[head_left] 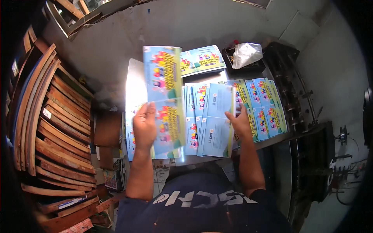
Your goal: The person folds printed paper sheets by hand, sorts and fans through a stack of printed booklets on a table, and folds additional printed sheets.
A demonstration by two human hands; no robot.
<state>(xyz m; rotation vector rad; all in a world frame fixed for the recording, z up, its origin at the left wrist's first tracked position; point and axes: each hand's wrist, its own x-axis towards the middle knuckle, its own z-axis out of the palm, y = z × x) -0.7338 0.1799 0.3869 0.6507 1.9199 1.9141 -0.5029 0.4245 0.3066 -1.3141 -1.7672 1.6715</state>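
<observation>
Left hand (144,126) pinches a long blue-and-yellow printed paper sheet (166,99) near the table's (135,83) left edge, right hand's (241,123) fingers parted; probably light, bendy stuff, so edge-grip it imo.

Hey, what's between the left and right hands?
Blue printed sheets: one held by the left hand, then overlapping ones reaching the right hand, in the head view.
</observation>
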